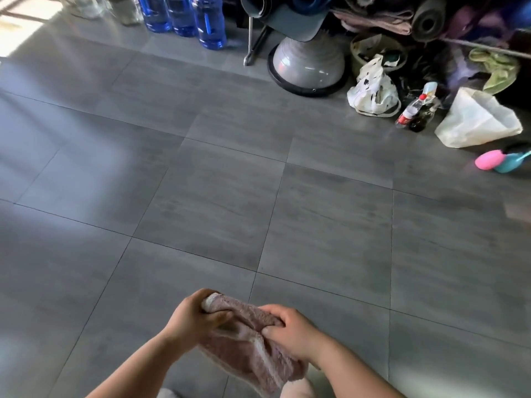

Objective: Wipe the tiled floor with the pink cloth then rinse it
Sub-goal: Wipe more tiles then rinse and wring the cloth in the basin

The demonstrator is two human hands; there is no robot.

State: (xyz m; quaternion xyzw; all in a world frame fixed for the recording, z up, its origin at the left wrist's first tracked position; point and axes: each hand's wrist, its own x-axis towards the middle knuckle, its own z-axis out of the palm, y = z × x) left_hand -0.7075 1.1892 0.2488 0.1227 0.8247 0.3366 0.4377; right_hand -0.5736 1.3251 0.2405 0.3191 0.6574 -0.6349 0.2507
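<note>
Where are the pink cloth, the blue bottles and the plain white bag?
pink cloth [250, 349], head view, its middle.
blue bottles [208, 21], head view, right bottle's body.
plain white bag [477, 119], head view, its flat side.

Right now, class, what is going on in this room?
A person holds a pink cloth bunched in both hands above a grey tiled floor. The left hand grips its upper end; the right hand grips its middle. The cloth is off the floor, so no wiping is happening at this moment. Blue water bottles, a white bag and rolled mats sit along the far edge.
</note>
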